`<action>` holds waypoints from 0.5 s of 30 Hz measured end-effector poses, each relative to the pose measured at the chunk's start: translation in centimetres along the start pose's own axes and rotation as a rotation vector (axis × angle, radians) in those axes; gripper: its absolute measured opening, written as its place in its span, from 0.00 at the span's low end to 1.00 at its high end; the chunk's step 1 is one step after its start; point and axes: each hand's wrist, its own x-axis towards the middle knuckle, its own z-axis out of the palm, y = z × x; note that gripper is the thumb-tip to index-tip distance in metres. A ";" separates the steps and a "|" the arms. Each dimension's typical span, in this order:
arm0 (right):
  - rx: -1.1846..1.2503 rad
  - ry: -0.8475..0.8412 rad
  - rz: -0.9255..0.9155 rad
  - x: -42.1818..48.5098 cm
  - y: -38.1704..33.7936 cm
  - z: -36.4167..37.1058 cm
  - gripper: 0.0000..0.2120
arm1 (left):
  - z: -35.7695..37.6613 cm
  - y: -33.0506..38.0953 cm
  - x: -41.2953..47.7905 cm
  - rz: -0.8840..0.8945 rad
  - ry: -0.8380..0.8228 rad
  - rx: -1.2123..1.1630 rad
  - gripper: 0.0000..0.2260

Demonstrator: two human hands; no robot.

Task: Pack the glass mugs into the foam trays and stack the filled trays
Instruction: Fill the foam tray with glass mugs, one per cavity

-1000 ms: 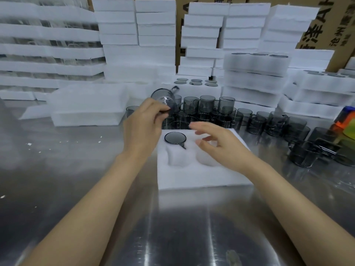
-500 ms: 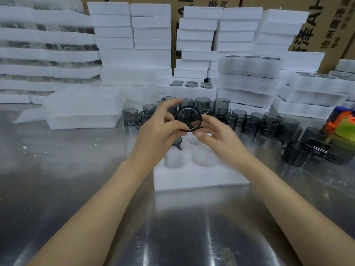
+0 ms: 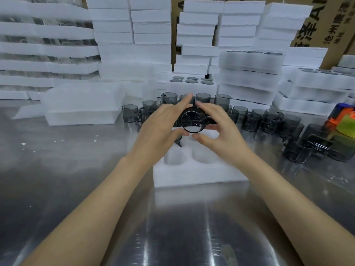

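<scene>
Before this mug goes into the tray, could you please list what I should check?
1. Grip: left hand and right hand hold the mug: ok.
2. Support: the foam tray lies flat on the table: ok.
3. Space: two near pockets are empty: ok.
4. Turn: the mug is turned to fit a pocket: cannot tell.
5. Neighbour: the other mug in the tray is fully seated: cannot tell, mostly hidden.

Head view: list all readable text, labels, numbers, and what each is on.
"泽", "A": large print, cropped, on the right cardboard box.
"沧州", "地址": small print, same box; the rest is blurred.
Cropped characters at the top edge of the centre cardboard box: unreadable.
No print seen on the glass mugs or foam trays.
</scene>
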 end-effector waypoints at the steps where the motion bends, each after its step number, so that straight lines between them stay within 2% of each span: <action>1: -0.020 0.008 -0.010 0.0 0.0 0.0 0.34 | 0.0 -0.1 0.0 0.002 -0.014 0.007 0.38; 4: -0.037 0.051 0.035 0.1 -0.2 -0.1 0.30 | 0.2 -0.2 -0.1 0.012 0.021 -0.010 0.34; 8: -0.057 0.066 0.091 0.0 -0.3 0.1 0.29 | 0.2 -0.2 0.0 -0.040 0.041 -0.159 0.29; 12: -0.002 0.218 0.139 0.2 -0.4 0.1 0.26 | 0.2 -0.1 0.0 -0.003 0.004 0.006 0.26; 15: 0.076 0.231 0.182 0.2 -0.3 0.2 0.30 | 0.3 -0.1 0.0 0.016 -0.038 0.058 0.25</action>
